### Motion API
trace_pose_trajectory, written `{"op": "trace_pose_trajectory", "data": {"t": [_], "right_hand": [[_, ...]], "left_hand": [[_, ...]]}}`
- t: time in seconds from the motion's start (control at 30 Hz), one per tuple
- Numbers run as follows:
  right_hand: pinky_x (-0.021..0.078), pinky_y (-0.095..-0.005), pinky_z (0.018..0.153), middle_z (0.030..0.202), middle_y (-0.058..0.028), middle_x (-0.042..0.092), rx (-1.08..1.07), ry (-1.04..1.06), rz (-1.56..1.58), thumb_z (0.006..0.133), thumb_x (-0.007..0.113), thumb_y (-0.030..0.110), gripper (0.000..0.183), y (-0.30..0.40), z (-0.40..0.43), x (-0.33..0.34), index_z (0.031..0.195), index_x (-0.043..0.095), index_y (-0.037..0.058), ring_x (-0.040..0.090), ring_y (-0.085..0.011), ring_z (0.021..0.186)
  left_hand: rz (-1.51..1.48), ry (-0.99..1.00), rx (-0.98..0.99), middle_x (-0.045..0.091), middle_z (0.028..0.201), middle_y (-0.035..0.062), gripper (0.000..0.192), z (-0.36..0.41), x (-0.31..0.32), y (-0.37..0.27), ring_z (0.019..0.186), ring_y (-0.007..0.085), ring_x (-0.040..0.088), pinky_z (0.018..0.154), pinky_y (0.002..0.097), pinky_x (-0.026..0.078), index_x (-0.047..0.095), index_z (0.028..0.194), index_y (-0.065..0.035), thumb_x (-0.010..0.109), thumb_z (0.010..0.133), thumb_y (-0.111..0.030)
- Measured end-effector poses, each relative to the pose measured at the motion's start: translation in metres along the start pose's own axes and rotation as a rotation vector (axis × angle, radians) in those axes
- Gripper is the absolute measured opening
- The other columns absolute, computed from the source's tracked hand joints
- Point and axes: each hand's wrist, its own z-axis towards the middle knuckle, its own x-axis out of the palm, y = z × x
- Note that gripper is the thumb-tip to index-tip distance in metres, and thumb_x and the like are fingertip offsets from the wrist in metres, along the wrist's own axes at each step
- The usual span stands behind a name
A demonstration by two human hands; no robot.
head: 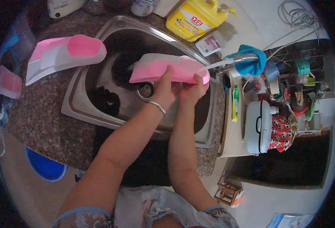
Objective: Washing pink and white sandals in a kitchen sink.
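Over the stainless steel sink I hold a pink and white object that looks like a short swim fin. My left hand, with a bangle on the wrist, grips its near pink side with the thumb on top. My right hand holds the rounded end, partly under it. Water from the metal faucet, wrapped in a blue cloth, runs onto that end. A second matching fin lies on the stone counter at the left, its rounded end reaching over the sink rim.
A yellow detergent jug and a white bottle stand behind the sink. Right of it are a toothpaste tube and a pale lidded box. A dark bundle lies in the basin. A blue basin sits below the counter.
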Motion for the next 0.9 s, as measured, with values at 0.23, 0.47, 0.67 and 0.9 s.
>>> {"op": "trace_pose_trajectory", "data": {"t": [0.23, 0.47, 0.67, 0.9], "right_hand": [[0.0457, -0.0391, 0.071, 0.097, -0.0131, 0.052, 0.139, 0.023, 0.136, 0.065, 0.050, 0.016, 0.041, 0.005, 0.004, -0.012, 0.103, 0.046, -0.0024, 0.053, -0.0269, 0.088], [0.0425, -0.0411, 0.078, 0.099, -0.0131, 0.052, 0.266, -0.107, 0.186, 0.068, 0.047, 0.020, 0.042, 0.009, 0.004, -0.007, 0.105, 0.047, -0.0007, 0.052, -0.0281, 0.094], [0.0411, -0.0432, 0.080, 0.102, -0.0132, 0.052, 0.322, -0.140, 0.188, 0.068, 0.045, 0.021, 0.044, 0.012, 0.006, -0.006, 0.107, 0.047, 0.0003, 0.050, -0.0290, 0.096], [0.0449, -0.0389, 0.074, 0.101, -0.0147, 0.050, 0.103, -0.310, -0.108, 0.064, 0.052, 0.006, 0.043, 0.001, 0.014, -0.014, 0.106, 0.047, -0.0012, 0.053, -0.0266, 0.089]], "left_hand": [[0.105, -0.006, -0.030, 0.049, 0.092, 0.0056, 0.031, 0.002, 0.003, -0.001, 0.086, 0.0202, 0.047, 0.073, 0.0345, 0.041, 0.048, 0.104, -0.0116, 0.054, 0.081, -0.033], [0.028, -0.109, -0.083, 0.052, 0.081, 0.0027, 0.016, 0.000, 0.005, -0.004, 0.074, 0.0165, 0.050, 0.061, 0.0336, 0.041, 0.051, 0.094, -0.0136, 0.053, 0.081, -0.022], [0.074, -0.087, -0.045, 0.052, 0.083, 0.0029, 0.021, 0.000, 0.005, -0.004, 0.077, 0.0172, 0.050, 0.061, 0.0333, 0.042, 0.049, 0.094, -0.0137, 0.056, 0.075, -0.013], [0.011, -0.021, 0.083, 0.052, 0.084, 0.0058, 0.032, 0.014, -0.005, 0.002, 0.073, 0.0189, 0.053, 0.059, 0.0298, 0.045, 0.048, 0.091, -0.0072, 0.054, 0.063, 0.006]]}}
